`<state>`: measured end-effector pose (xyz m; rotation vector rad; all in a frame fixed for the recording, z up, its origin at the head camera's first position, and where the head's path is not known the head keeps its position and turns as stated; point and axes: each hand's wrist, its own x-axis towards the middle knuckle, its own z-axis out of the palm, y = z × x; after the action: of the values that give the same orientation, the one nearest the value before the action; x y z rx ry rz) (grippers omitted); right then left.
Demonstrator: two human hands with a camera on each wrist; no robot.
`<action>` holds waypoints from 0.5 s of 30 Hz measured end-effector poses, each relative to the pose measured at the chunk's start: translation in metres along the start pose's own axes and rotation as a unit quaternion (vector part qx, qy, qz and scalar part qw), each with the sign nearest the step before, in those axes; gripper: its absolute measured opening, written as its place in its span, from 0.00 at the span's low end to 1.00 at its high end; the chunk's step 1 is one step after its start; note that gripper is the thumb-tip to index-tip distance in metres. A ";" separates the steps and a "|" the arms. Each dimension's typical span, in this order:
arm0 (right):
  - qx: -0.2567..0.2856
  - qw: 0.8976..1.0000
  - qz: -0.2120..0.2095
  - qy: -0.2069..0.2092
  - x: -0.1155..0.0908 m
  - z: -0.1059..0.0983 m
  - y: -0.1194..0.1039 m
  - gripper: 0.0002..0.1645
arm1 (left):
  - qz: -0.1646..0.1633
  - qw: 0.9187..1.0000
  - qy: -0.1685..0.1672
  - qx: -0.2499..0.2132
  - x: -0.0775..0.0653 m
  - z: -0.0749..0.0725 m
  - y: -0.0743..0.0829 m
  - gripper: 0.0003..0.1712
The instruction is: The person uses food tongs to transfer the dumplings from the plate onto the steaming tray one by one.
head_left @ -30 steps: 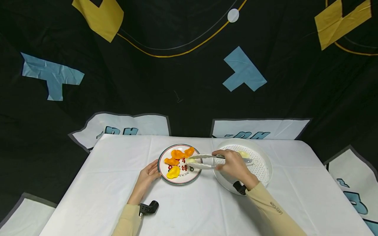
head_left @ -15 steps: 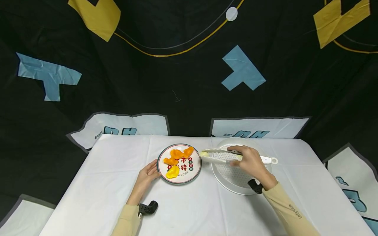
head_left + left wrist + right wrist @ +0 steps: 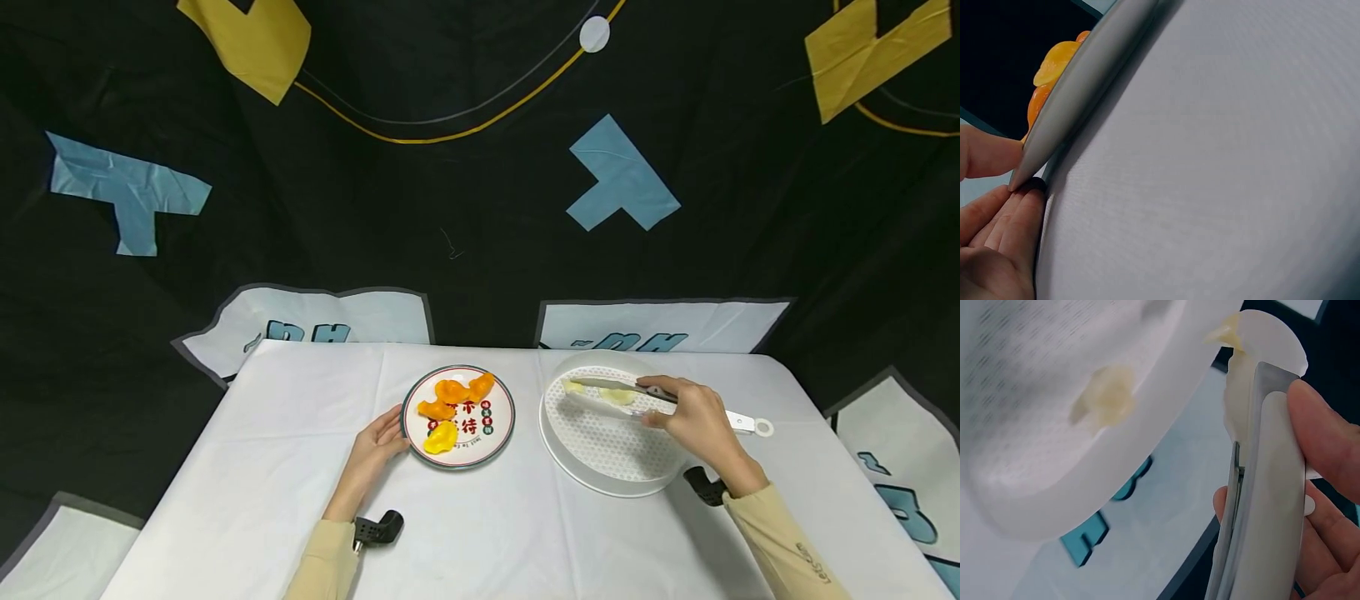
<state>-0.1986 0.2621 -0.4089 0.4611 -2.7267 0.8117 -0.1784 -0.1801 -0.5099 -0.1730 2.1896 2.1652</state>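
My left hand (image 3: 380, 444) holds the near-left rim of a round plate (image 3: 487, 446) with red lettering; in the left wrist view the thumb lies over the rim and the fingers under it. Several glossy orange pieces (image 3: 436, 410) and a yellow piece (image 3: 440, 437), lumpy and dumpling-like, lie on it. My right hand (image 3: 697, 418) grips white-and-metal tongs (image 3: 1279, 487). Between the tong tips sits a pale yellow piece (image 3: 1229, 332), above the left part of a white perforated steamer basket (image 3: 615, 454). A second pale yellow piece (image 3: 617, 397) lies in the basket, partly behind the tongs.
A white cloth covers the table (image 3: 480, 533). Behind its far edge hangs a black backdrop (image 3: 480, 250) with blue and yellow shapes. Plate and basket stand side by side, a narrow strip of cloth between them.
My right hand has drawn the tongs, with the pale piece in them, rightward from over the plate to over the basket. The left hand and the plate have stayed put.
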 end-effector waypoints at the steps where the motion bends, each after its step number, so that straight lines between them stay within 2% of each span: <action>1: -0.003 1.000 0.003 0.002 -0.002 -0.002 0.003 0.29 | 0.000 1.000 0.001 0.000 0.000 0.000 0.000 0.37; 10: -0.029 0.999 0.019 0.015 -0.017 -0.014 0.024 0.29 | 0.008 1.000 0.003 -0.004 0.000 0.001 -0.002 0.37; 15: -0.035 0.999 0.033 0.010 -0.022 -0.018 0.030 0.29 | 0.004 1.000 0.008 0.000 0.001 0.001 -0.002 0.37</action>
<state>-0.1867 0.3013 -0.4162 0.3494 -2.7552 0.7290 -0.1792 -0.1791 -0.5124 -0.1820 2.2019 2.1746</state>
